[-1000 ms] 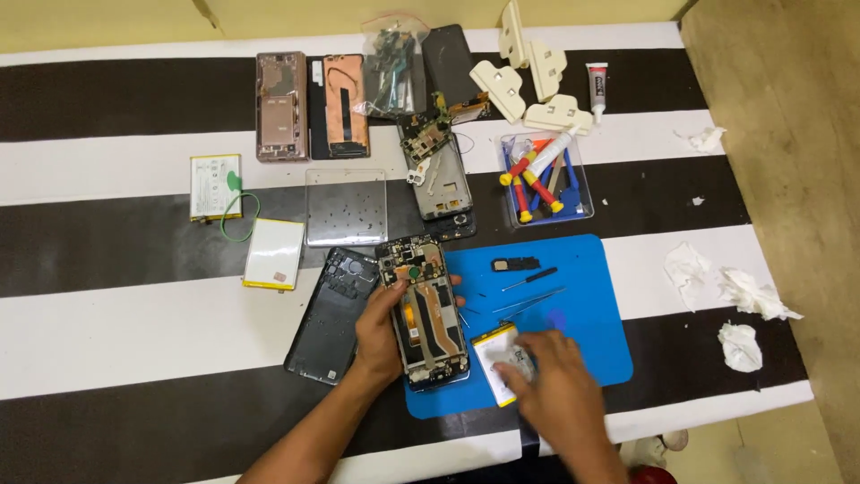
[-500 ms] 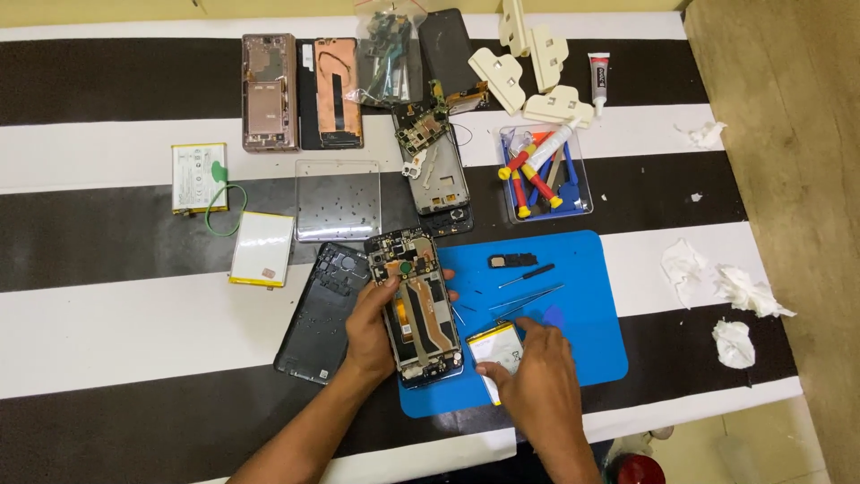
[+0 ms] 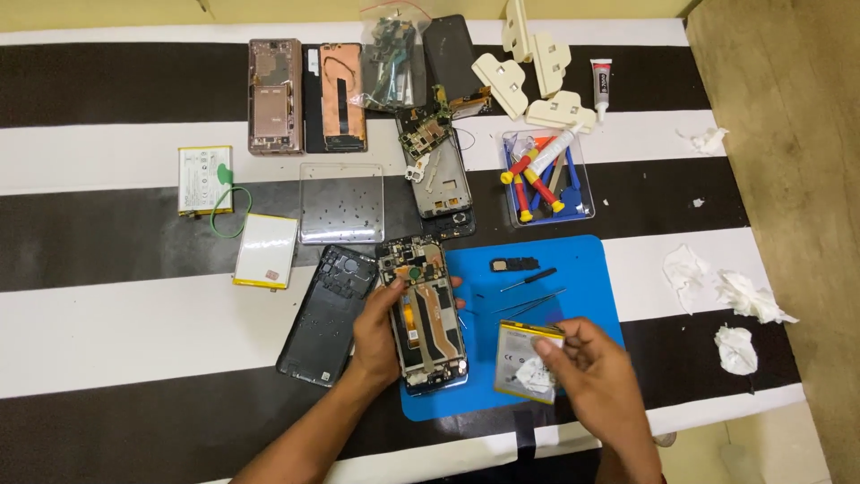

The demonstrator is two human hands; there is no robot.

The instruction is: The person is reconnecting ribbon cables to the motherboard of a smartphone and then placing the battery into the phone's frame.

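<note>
Phone (image 3: 427, 314) w/ back off lies on blue mat (image 3: 591, 269), opened side up. Left hand (image 3: 374, 336) grips its left edge, fingers curled around it, one fingertip showing on the right side. Right hand (image 3: 587, 367) hovers over battery (image 3: 527, 360) lying flat on mat just right of phone; fingertips bunched, prob. pinching something small, can't tell what. Black back cover (image 3: 327, 314) lies just left of phone.
</note>
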